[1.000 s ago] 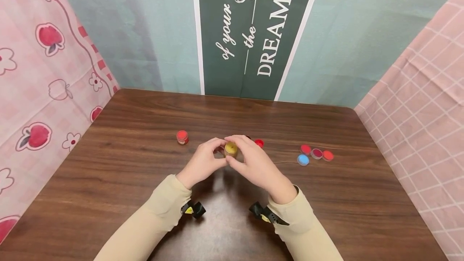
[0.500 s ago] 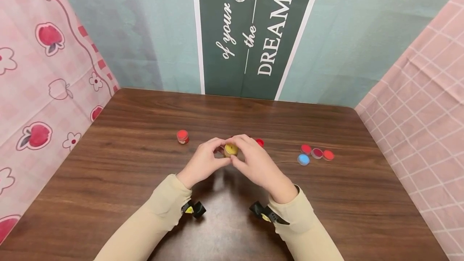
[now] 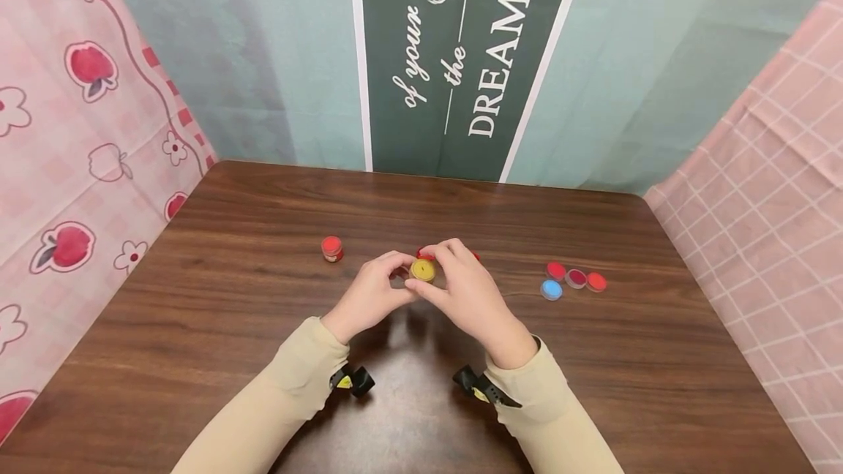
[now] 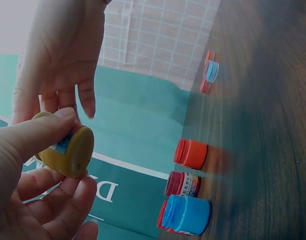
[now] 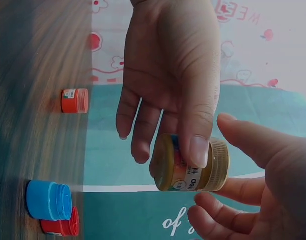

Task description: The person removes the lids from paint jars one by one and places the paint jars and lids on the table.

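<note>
A small gold paint jar (image 5: 180, 165) with a clear ribbed lid (image 5: 220, 165) is held up off the table, its lid upward. My left hand (image 3: 369, 287) grips the jar's body, thumb pressed along the label in the right wrist view. Around the lid hovers my right hand (image 3: 470, 298); its thumb stands apart from the lid in the right wrist view, and its fingers extend loosely behind it. Beyond the hands stand a blue paint jar (image 4: 188, 215), a dark red paint jar (image 4: 182, 184) and an orange-red paint jar (image 4: 190, 154), partly hidden in the head view.
A red paint jar (image 3: 332, 249) with its lid on stands left of the hands. To the right lie several round lids, among them a blue lid (image 3: 551, 290) and a dark red lid (image 3: 576, 279). The wooden table (image 3: 263, 203) ends at a fabric backdrop (image 3: 296, 57).
My right hand's fingers have shifted and spread around the lid, its thumb moving slightly left, so more of the gold top shows. My left hand keeps its grip on the jar.
</note>
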